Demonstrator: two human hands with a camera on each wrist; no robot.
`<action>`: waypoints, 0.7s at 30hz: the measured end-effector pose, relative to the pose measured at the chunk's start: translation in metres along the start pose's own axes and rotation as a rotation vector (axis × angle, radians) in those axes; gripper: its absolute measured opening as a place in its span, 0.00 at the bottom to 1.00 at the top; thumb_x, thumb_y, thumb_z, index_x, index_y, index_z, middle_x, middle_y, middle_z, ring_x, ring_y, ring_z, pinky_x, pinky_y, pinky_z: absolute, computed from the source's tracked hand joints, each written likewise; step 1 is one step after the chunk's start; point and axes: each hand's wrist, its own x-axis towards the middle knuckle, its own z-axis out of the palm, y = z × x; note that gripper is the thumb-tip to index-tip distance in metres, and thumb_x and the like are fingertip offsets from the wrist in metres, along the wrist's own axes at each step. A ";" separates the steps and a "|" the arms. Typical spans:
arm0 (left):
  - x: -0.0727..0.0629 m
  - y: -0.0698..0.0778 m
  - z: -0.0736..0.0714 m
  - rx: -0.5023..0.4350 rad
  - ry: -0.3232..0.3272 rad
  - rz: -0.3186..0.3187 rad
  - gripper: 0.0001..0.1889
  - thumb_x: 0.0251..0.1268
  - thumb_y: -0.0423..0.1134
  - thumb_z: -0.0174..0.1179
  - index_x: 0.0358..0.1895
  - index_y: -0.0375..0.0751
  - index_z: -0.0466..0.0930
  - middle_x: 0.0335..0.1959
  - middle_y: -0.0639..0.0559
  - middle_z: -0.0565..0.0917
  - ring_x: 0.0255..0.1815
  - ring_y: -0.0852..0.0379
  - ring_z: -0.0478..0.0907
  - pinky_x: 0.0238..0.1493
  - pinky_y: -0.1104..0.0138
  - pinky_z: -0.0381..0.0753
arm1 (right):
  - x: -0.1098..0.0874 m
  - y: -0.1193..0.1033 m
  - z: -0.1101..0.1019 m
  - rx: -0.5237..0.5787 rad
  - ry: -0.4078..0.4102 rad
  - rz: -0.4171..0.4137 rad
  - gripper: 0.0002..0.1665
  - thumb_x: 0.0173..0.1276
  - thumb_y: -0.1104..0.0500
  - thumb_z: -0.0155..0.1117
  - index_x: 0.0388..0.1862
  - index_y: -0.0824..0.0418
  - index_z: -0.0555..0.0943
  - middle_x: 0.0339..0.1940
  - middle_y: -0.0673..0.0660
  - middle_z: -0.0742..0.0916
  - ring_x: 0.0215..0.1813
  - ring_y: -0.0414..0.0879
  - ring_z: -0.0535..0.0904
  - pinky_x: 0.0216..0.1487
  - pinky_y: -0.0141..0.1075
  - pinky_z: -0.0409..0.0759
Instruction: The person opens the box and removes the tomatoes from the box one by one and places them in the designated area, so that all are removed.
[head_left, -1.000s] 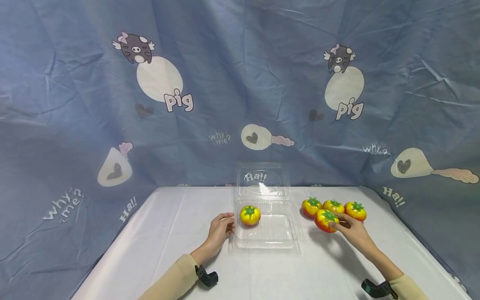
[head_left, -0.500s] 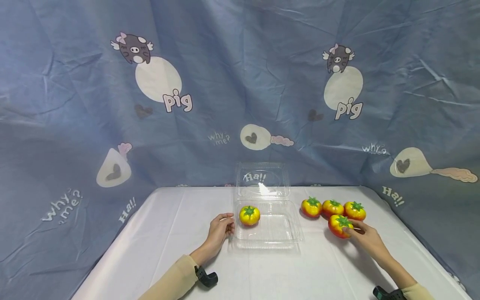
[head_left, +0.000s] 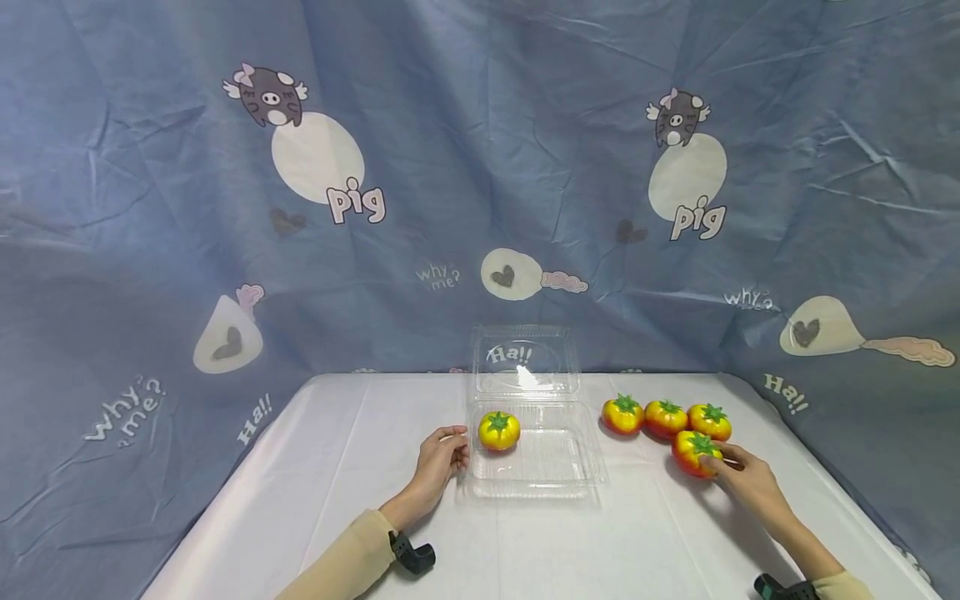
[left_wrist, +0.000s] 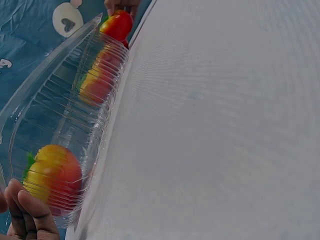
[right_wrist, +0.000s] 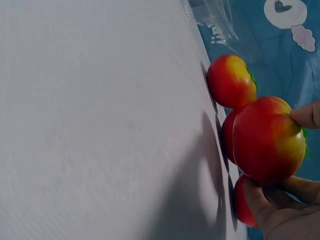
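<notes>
My right hand (head_left: pixel 752 483) holds a toy tomato (head_left: pixel 697 454), red and yellow with green leaves, between thumb and fingers. In the right wrist view this tomato (right_wrist: pixel 267 140) appears slightly above the white table, in front of the others. Three similar toy tomatoes sit in a row behind it: a left one (head_left: pixel 622 415), a middle one (head_left: pixel 665 418) and a right one (head_left: pixel 710 421). My left hand (head_left: pixel 437 462) rests by the left side of a clear plastic clamshell box (head_left: pixel 555 482), fingers loosely bent. One toy tomato (head_left: pixel 498 432) lies in the box's left part.
The box's clear lid (head_left: pixel 527 362) stands raised at the back, against a blue patterned curtain (head_left: pixel 420 208). A white cloth covers the table (head_left: pixel 540 550). Dark wristbands are on both wrists, such as the left band (head_left: pixel 412 552).
My right hand has carried its toy tomato to the right and slightly toward me, now in front of the middle and right ones. My left hand and the box have stayed put.
</notes>
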 end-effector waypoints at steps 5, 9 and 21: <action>0.000 0.000 0.000 -0.006 0.009 0.002 0.17 0.63 0.32 0.52 0.53 0.27 0.69 0.25 0.51 0.75 0.23 0.60 0.71 0.24 0.70 0.72 | 0.002 0.006 -0.006 -0.002 0.007 0.026 0.49 0.69 0.35 0.51 0.70 0.74 0.60 0.67 0.78 0.68 0.67 0.72 0.65 0.64 0.60 0.65; 0.001 0.001 0.001 0.004 0.007 -0.002 0.18 0.63 0.33 0.52 0.54 0.27 0.69 0.26 0.51 0.75 0.23 0.60 0.71 0.25 0.70 0.73 | 0.003 0.007 -0.011 -0.004 0.012 0.045 0.50 0.69 0.35 0.51 0.71 0.74 0.59 0.67 0.78 0.67 0.67 0.72 0.64 0.63 0.61 0.65; 0.002 -0.001 0.000 -0.009 0.008 0.005 0.17 0.63 0.32 0.53 0.53 0.27 0.70 0.24 0.52 0.75 0.23 0.60 0.71 0.25 0.70 0.72 | 0.009 0.017 -0.011 0.029 0.028 0.107 0.51 0.68 0.34 0.51 0.71 0.74 0.58 0.67 0.78 0.66 0.67 0.71 0.62 0.65 0.62 0.62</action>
